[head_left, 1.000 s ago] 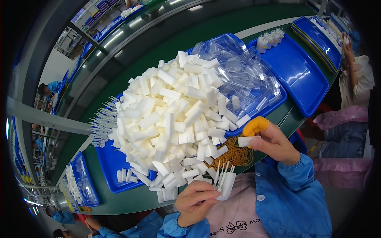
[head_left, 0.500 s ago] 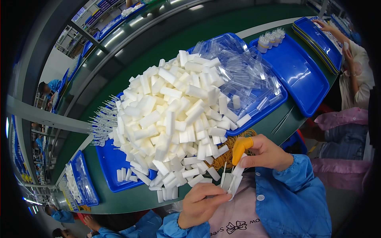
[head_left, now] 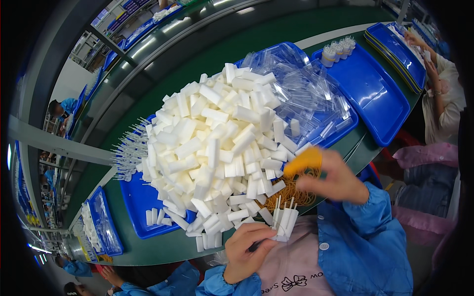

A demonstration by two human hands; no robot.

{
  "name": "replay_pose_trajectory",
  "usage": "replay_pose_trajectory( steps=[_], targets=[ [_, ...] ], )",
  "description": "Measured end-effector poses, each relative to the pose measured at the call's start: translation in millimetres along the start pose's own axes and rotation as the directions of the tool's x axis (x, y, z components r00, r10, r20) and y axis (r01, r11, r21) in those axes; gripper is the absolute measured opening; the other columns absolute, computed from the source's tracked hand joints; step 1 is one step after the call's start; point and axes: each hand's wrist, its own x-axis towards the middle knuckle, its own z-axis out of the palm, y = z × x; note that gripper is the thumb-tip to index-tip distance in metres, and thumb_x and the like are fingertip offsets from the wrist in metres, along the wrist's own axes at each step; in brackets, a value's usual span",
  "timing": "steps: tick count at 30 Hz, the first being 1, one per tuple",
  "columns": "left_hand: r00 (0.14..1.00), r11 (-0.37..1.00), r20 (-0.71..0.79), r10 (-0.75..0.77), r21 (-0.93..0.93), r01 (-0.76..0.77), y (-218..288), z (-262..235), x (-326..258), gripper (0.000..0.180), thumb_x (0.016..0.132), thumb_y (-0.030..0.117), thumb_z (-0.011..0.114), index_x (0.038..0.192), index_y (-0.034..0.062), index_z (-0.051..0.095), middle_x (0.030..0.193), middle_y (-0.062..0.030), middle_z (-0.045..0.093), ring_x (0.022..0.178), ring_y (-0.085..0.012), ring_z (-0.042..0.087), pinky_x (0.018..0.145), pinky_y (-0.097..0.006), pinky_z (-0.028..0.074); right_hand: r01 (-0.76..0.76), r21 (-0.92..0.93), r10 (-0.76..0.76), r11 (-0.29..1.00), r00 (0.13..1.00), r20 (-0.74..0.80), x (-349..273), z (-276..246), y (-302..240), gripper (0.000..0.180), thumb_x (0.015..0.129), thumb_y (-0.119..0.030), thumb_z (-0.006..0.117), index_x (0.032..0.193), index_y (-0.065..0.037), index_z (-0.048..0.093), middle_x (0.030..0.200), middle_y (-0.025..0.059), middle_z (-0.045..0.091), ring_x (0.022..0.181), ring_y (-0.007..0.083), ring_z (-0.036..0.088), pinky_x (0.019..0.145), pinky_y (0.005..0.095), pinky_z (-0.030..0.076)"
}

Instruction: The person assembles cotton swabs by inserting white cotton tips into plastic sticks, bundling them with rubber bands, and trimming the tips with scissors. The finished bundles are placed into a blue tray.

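"Where is the small bundle [head_left: 283,225]?"

"Held up before the pink top [head_left: 306,256], at two o'clock from the left hand [head_left: 248,250]. White blocks [head_left: 291,222] stand in it, with thin rods [head_left: 279,202] pointing roughly to twelve."

"And the left fingers?"

"Clamped on its lower left end. I'd call that a sound grip, since the rod tips stay clear. Press lightly, though; the blocks look soft enough to dent."

"The right hand [head_left: 335,178]?"

"Apart from the bundle, at its two o'clock, near the rubber bands [head_left: 298,193]. It's blurred, so I can't tell whether its fingers, with their yellow cover [head_left: 307,159], are closed on anything."

"Any advice for that hand?"

"Work along the rods, not across them, or they could bend. And mind the white pile [head_left: 212,143], between ten and eleven o'clock from the bundle: a stray knuckle could send loose pieces sliding over the tabletop [head_left: 148,250]."
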Motion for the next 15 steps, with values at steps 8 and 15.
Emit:
replay_pose_trajectory(
  steps=[8, 15],
  targets=[
    [0.998, 0.999, -0.063, 0.030, -0.033, -0.032, -6, 0, -2, 0.023, 0.073, -0.005, 0.071, 0.095, 0.0003, 0.068, 0.092, -0.0105, 0.063, 0.078, -0.0169, 0.060, 0.067, -0.025, 0.047, -0.029, -0.708, -0.175, 0.705, 0.961, -0.214, 38, -20, 57, 0.018, 0.077, -0.012, 0.064, 0.095, -0.009, 0.065, 0.084, 0.0070, 0.059, 0.082, 0.0271, 0.051, 0.073, 0.0380, 0.038],
    [0.995, 0.996, -0.049, 0.083, -0.036, -0.085, -7, -1, 0, 0.023, 0.073, -0.005, 0.071, 0.095, 0.0004, 0.069, 0.092, -0.0107, 0.063, 0.080, -0.0188, 0.059, 0.067, -0.026, 0.047, -0.091, -0.579, -0.046, 0.810, 0.975, -0.217, 24, -23, 57, 0.023, 0.077, -0.012, 0.065, 0.100, -0.010, 0.063, 0.090, 0.0066, 0.060, 0.084, 0.0270, 0.053, 0.082, 0.0358, 0.038]
  ],
)
